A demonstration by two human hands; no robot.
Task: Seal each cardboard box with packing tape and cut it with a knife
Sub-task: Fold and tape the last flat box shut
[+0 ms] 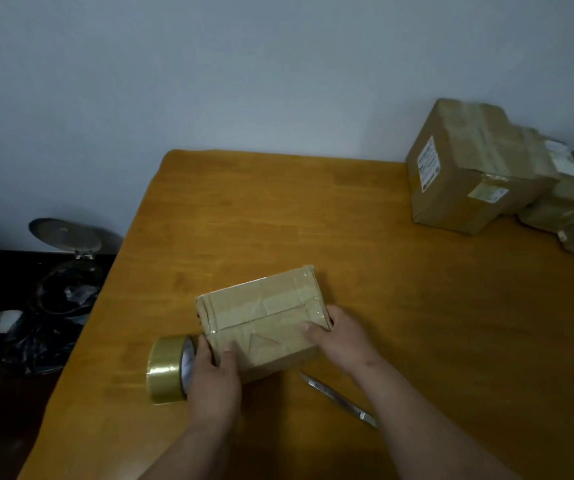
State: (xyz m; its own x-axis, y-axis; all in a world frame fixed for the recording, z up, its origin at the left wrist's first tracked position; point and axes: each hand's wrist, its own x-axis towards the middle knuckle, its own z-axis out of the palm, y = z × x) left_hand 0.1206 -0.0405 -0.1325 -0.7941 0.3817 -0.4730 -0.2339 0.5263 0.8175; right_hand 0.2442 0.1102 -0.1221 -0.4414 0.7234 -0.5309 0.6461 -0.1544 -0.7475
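Note:
A small cardboard box (pixel 261 306) with old tape strips lies on the wooden table (pixel 313 209), its top flaps closed with a dark seam along the middle. My left hand (pixel 214 375) grips its near left corner, thumb on top. My right hand (pixel 341 337) grips its right end, thumb pressing on the top flap. A roll of clear packing tape (pixel 166 368) stands on edge just left of the box, beside my left hand. A metal knife (pixel 337 398) lies on the table below the box, partly hidden under my right forearm.
A big cardboard box (pixel 458 174) with labels stands at the table's far right, with several smaller taped boxes (pixel 573 202) piled beside it. Left of the table, on the dark floor, are a round bin with its lid up (pixel 67 265) and black bags (pixel 39 341).

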